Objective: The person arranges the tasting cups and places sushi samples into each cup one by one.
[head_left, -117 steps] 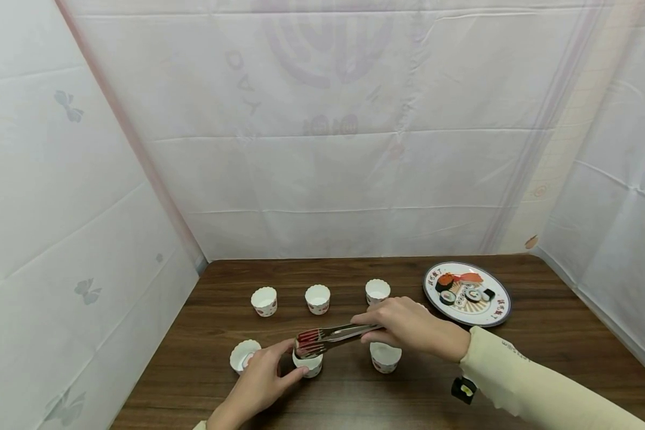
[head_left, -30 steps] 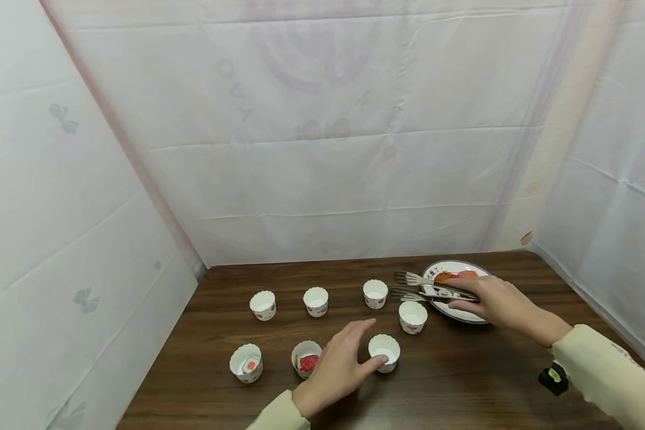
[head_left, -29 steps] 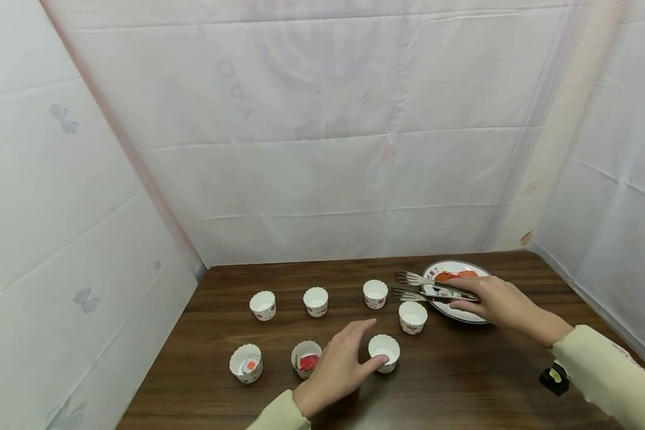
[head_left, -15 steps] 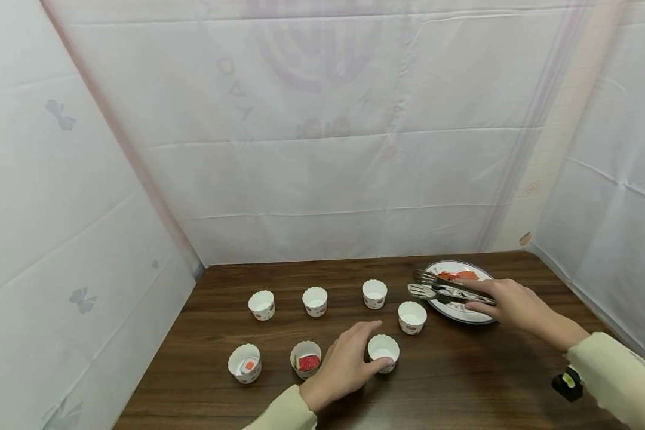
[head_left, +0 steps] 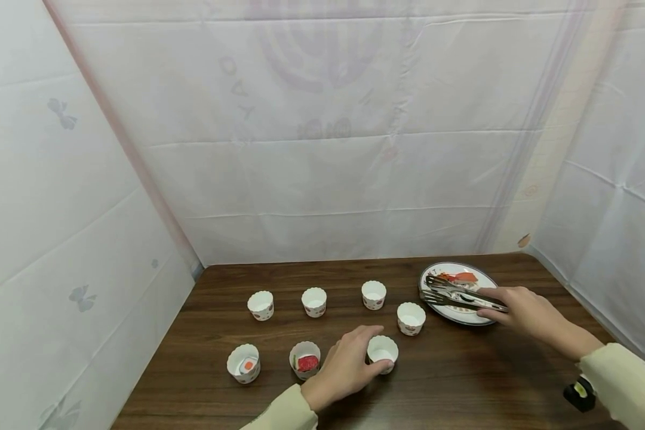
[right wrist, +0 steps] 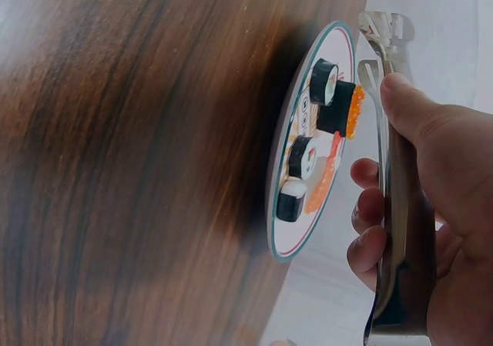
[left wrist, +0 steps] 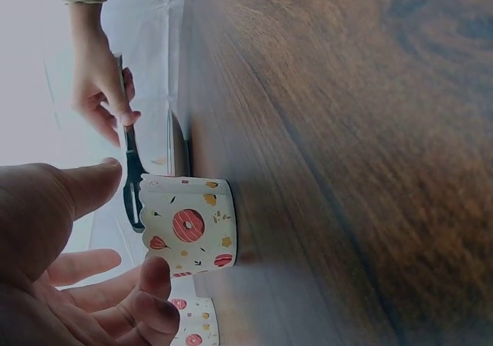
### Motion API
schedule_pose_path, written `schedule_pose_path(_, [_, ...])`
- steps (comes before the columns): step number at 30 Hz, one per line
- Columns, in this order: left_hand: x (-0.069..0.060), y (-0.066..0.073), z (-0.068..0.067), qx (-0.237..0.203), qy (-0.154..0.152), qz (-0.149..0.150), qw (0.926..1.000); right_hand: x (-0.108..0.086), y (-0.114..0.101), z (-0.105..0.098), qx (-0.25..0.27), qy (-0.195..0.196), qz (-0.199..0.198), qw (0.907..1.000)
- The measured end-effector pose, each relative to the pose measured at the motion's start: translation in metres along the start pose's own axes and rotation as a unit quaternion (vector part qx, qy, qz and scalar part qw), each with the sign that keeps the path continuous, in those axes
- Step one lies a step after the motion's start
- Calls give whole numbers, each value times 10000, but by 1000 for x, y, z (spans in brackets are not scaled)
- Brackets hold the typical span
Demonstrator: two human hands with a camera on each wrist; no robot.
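My right hand point(head_left: 527, 310) grips metal tongs point(right wrist: 404, 230), whose fork-shaped ends reach over a round white plate point(right wrist: 286, 246). On that plate lie several sushi pieces: rolls wrapped in dark seaweed, an orange roe-topped piece point(right wrist: 356, 111) and an orange-topped one point(head_left: 464, 278). In the head view the tongs hide part of them; nothing shows between the tong ends. With thumb and fingers spread, my left hand point(head_left: 346, 364) is beside a white paper cup point(head_left: 383, 352) with a doughnut print. In the left wrist view the thumb stands apart from this cup; finger contact is unclear.
Left of my left hand, one paper cup point(head_left: 304, 373) holds a red-topped piece, and another point(head_left: 243, 375) a white piece with an orange centre. Several more cups stand farther back, one point(head_left: 411, 318) near the plate. White cloth point(head_left: 322, 179) hangs behind the table.
Since the oldest frame, a red-topped piece was let go into the front middle cup. My left hand moved right to another cup; the right carried the tongs to the plate, lately shifting slightly right.
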State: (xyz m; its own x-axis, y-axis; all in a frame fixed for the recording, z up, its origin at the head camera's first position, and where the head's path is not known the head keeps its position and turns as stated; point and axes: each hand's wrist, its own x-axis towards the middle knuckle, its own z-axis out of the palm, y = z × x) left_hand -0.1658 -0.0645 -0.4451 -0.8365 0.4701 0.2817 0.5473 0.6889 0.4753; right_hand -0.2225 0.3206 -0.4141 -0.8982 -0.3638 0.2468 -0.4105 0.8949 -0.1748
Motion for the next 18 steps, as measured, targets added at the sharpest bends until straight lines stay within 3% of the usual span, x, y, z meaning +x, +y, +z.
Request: schedule_pose_path(18, [0, 3, -1, 80, -20, -106, 9999, -4, 11, 2, -176, 7, 126, 9998])
